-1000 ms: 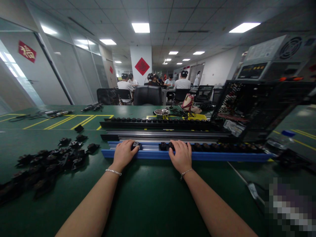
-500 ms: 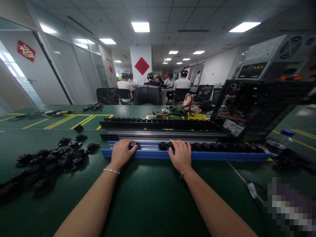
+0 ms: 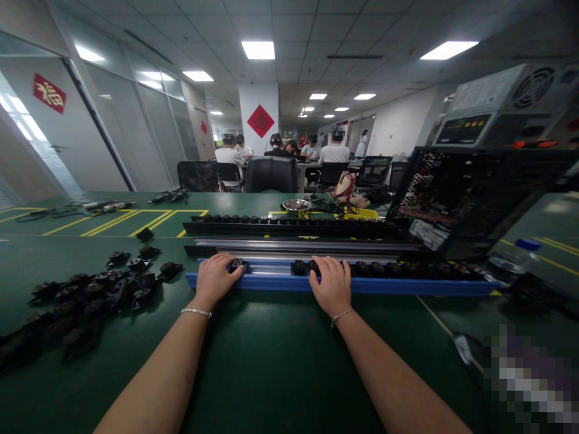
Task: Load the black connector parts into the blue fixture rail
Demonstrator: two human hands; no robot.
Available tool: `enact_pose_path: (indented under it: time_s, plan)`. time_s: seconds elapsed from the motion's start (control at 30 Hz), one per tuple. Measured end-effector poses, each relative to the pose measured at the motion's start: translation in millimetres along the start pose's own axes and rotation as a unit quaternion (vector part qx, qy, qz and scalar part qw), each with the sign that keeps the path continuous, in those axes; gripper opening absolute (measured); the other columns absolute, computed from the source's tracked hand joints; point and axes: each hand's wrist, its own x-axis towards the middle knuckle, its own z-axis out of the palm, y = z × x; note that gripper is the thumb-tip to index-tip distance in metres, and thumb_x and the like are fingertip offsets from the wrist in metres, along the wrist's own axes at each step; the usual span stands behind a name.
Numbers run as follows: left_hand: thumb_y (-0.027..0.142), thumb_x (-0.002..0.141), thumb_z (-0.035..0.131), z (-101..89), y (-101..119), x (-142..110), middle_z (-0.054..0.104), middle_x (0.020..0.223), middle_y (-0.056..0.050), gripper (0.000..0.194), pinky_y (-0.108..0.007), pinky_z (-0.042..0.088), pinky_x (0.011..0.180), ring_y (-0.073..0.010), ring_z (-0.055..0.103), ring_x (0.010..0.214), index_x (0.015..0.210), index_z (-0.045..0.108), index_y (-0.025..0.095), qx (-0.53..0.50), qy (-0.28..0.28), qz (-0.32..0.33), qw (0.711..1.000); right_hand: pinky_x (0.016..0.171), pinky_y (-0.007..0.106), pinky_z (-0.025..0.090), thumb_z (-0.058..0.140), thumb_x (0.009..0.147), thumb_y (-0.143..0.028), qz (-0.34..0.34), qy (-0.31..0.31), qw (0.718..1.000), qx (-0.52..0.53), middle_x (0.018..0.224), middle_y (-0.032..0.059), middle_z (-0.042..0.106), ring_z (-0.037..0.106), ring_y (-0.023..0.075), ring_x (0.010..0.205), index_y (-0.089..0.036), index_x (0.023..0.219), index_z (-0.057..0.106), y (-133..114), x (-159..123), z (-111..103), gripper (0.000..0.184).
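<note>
A long blue rail [image 3: 271, 281] lies across the table in front of me, a row of small black parts [image 3: 375, 269] seated along its right side. My left hand [image 3: 216, 278] is closed at the rail's left end, thumb and fingers round one small black part [image 3: 237, 264] with a dark round top. Further right, my right hand [image 3: 332, 283] is curled over the row, its thumb against another black part [image 3: 313, 267]. Its fingertips are partly hidden behind the rail. Between the hands, a bare stretch of channel shows, with a black part [image 3: 298, 267] near the right thumb.
Loose black parts [image 3: 94, 295] are heaped at left. Behind the blue rail lie a metal rail [image 3: 312, 244] and a black rail [image 3: 284, 229] with more parts. A metal bowl [image 3: 296, 206], an open computer case [image 3: 474, 199] and a bottle [image 3: 520, 256] stand beyond. People sit at the back.
My left hand has slid a little to the left along the blue rail with the black part. My right hand has stayed in place.
</note>
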Motion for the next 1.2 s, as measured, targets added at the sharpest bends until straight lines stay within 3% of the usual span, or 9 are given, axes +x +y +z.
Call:
enact_pose_path:
  time_s: [0.7,1.2]
  plan:
    - [0.044,0.076,0.052,-2.6,-26.3,-0.4,0.069,0.105,-0.007,0.036,-0.038,0.043,0.094,-0.0243,0.057,0.108,0.095,0.07,0.021,0.017,0.008,-0.021,1.0,0.108,0.045,0.016,0.046,0.085,-0.03,0.001,-0.006,1.0,0.005,0.115,0.0057,0.062,0.049,0.0223,0.114,-0.022,0.115,0.058,-0.7,0.2,-1.3,0.033]
    - [0.042,0.073,0.053,-5.8,-26.7,-3.5,0.068,0.107,-0.007,0.031,-0.04,0.037,0.096,-0.0246,0.055,0.11,0.092,0.07,0.023,0.034,0.024,-0.078,0.996,0.108,0.046,0.017,0.045,0.085,-0.03,-0.004,0.001,1.0,0.005,0.114,0.0066,0.062,0.049,0.0228,0.113,-0.022,0.115,0.058,-0.2,0.2,-1.5,0.034]
